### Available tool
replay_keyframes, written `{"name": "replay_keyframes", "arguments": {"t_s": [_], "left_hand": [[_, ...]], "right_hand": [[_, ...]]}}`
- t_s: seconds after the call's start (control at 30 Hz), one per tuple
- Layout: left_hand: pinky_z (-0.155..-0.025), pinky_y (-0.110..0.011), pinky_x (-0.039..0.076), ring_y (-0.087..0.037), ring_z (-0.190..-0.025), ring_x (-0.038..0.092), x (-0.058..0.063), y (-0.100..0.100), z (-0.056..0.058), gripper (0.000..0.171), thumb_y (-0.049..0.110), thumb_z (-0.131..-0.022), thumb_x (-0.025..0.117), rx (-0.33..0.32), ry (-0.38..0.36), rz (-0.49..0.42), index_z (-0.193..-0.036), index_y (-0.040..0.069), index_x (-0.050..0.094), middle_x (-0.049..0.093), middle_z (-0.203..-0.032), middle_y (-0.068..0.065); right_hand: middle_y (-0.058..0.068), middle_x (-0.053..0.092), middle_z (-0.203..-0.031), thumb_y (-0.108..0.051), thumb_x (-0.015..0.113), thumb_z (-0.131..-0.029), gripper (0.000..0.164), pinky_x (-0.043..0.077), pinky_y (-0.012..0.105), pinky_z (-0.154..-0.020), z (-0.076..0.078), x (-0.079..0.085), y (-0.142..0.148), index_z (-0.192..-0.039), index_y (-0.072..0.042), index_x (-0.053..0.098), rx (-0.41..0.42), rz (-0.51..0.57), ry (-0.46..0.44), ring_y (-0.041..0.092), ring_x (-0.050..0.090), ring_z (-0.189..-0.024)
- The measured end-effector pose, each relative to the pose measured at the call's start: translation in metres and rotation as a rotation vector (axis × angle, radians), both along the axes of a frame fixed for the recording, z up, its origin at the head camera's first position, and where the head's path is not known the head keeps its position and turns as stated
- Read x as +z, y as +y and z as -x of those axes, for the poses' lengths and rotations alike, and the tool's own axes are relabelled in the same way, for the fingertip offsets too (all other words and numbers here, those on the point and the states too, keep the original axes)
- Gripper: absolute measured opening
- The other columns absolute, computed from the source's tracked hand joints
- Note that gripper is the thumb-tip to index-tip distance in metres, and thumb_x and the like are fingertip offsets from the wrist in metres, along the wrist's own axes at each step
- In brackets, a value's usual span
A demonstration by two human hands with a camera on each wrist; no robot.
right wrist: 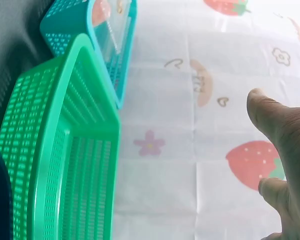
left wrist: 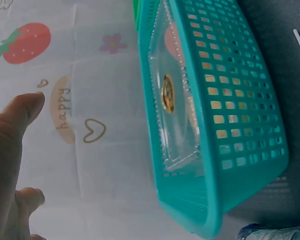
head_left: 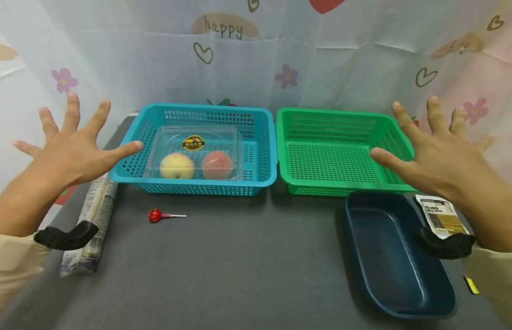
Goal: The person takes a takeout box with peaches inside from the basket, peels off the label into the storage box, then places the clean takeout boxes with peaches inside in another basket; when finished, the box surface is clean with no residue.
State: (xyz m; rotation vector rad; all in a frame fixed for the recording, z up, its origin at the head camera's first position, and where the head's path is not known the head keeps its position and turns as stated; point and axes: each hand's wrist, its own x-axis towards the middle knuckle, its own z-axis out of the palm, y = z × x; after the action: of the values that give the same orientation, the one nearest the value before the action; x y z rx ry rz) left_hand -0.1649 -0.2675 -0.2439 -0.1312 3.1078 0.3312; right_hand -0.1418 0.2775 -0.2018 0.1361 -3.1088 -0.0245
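Bare left hand [head_left: 74,153] and bare right hand [head_left: 443,153] are hovering with fingers spread apart, gripping nothing. Near the left, a blue rectangular plastic basket [head_left: 198,188] is holding a clear plastic fruit box [head_left: 198,155]; near the right, a green rectangular plastic basket [head_left: 330,160] is standing. Good control probably means thumbs clearing both rims.

A perforated blue basket [head_left: 198,187] holding a clear fruit box [head_left: 197,158] stands upright beside a green basket [head_left: 330,160].

The right hand [head_left: 447,153] partly hides the green basket [head_left: 338,160]; the left wrist view crops the lollipop [head_left: 167,215]; a yellow object [head_left: 471,285] is too small to identify.
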Motion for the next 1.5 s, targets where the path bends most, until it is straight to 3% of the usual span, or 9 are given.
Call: {"name": "replay_keyframes", "arguments": {"t_s": [0.53,0.97,1.5], "left_hand": [[-0.075,-0.083,-0.017,-0.051,-0.13,-0.03,-0.032,-0.01,-0.001,0.098,0.078,-0.084,0.038,-0.02,0.064,-0.035,-0.155,0.024,-0.003,-0.028,-0.153,-0.014],[-0.079,-0.083,-0.016,-0.05,-0.137,-0.018,-0.061,-0.019,-0.003,0.089,0.069,-0.089,0.043,-0.097,0.114,-0.104,-0.156,0.025,0.006,-0.019,-0.157,-0.01],[-0.079,-0.082,-0.018,-0.05,-0.138,-0.014,-0.081,-0.023,-0.001,0.086,0.067,-0.09,0.043,-0.111,0.105,-0.146,-0.156,0.019,0.015,-0.009,-0.159,-0.013]], "right_hand": [[0.021,-0.021,-0.154,-0.075,0.033,-0.089,0.086,-0.002,0.087,-0.078,0.015,0.0,-0.027,-0.154,-0.034,-0.007,0.094,0.056,0.007,0.054,-0.02,-0.132],[0.014,-0.016,-0.158,-0.076,0.034,-0.088,0.086,-0.002,0.084,-0.087,0.023,-0.006,-0.049,-0.154,-0.037,-0.003,0.152,0.089,0.041,0.047,-0.017,-0.137],[0.012,-0.008,-0.159,-0.076,0.037,-0.087,0.087,-0.005,0.078,-0.095,0.038,-0.011,-0.074,-0.155,-0.036,0.002,0.244,0.128,0.077,0.044,-0.011,-0.141]]}}
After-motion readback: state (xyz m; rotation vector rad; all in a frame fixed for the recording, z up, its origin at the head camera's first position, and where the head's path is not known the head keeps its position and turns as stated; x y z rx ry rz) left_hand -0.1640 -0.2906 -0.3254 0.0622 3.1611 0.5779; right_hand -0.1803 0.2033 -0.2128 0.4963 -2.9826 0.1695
